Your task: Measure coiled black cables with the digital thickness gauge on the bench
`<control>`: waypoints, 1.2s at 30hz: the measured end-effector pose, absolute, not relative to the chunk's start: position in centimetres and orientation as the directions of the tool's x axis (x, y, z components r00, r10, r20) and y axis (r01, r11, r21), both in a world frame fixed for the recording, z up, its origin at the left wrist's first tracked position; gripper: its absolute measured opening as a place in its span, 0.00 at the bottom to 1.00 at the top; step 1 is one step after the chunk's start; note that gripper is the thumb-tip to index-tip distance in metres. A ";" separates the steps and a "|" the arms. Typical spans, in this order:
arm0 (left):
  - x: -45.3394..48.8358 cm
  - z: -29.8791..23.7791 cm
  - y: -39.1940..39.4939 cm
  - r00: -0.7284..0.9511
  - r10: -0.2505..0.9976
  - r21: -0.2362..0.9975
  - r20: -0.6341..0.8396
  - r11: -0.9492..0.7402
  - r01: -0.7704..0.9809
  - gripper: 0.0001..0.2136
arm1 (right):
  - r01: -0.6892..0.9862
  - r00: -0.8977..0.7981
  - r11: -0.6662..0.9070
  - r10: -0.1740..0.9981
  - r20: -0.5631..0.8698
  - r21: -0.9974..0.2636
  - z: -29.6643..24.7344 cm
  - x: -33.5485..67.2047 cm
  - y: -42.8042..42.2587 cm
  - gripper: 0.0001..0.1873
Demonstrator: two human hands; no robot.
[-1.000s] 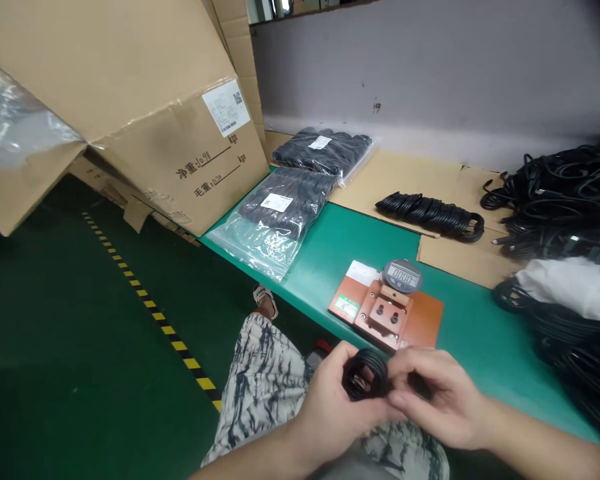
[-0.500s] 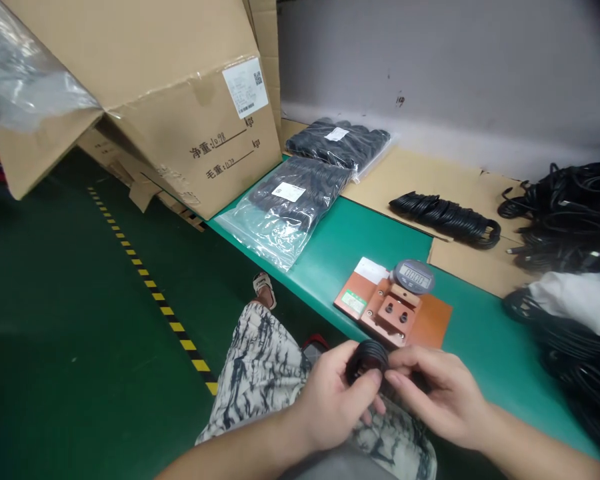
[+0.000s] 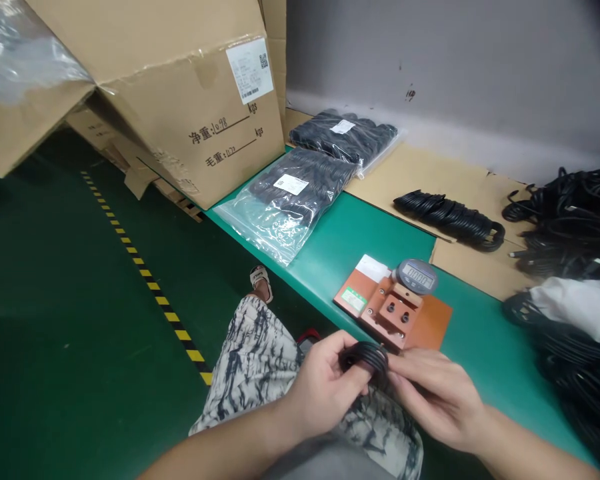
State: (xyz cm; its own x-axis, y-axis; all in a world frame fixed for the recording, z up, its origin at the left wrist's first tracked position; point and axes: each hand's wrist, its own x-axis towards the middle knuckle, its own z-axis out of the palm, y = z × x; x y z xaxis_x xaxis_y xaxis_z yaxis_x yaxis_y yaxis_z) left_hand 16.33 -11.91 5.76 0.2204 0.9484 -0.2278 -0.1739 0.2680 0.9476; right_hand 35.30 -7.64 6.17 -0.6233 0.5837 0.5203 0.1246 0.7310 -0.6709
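Observation:
A small coil of black cable [image 3: 367, 353] is held over my lap, close to the front edge of the green table. My left hand [image 3: 325, 383] is closed round its left side, thumb across the loops. At the coil's right side, my right hand [image 3: 437, 393] pinches with thumb and fingertips; its fingers partly hide what they grip, which looks like part of the same cable. Just beyond both hands, an orange-brown measuring fixture [image 3: 397, 313] with a round digital gauge [image 3: 416, 276] stands on the table.
Two clear bags of black coiled cables [image 3: 300, 183] lie by a large cardboard box [image 3: 190, 120] at the left. A row of bundled coils [image 3: 447, 217] rests on cardboard. Loose black cables [image 3: 575, 213] and a white plastic bag [image 3: 580, 310] fill the right side of the green table [image 3: 325, 233].
The coil has turned in my left hand, so its loops now face more upward. My right hand stays at its right side. The view has shifted slightly.

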 end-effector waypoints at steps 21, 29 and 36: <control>17.5 4.5 -10.8 0.472 0.811 0.628 -0.346 0.574 -0.525 0.17 | 0.176 -0.580 0.793 0.562 0.589 -0.583 5.9 35.5 -7.8 0.27; 18.0 4.9 -10.0 0.480 0.805 0.540 -0.347 0.591 -0.600 0.15 | 0.312 -0.628 0.857 0.509 0.588 -0.409 5.1 35.9 -7.4 0.28; 18.4 4.0 -9.8 0.527 0.797 0.514 -0.294 0.597 -0.616 0.16 | 0.317 -0.619 0.868 0.495 0.609 -0.383 5.0 36.0 -7.0 0.26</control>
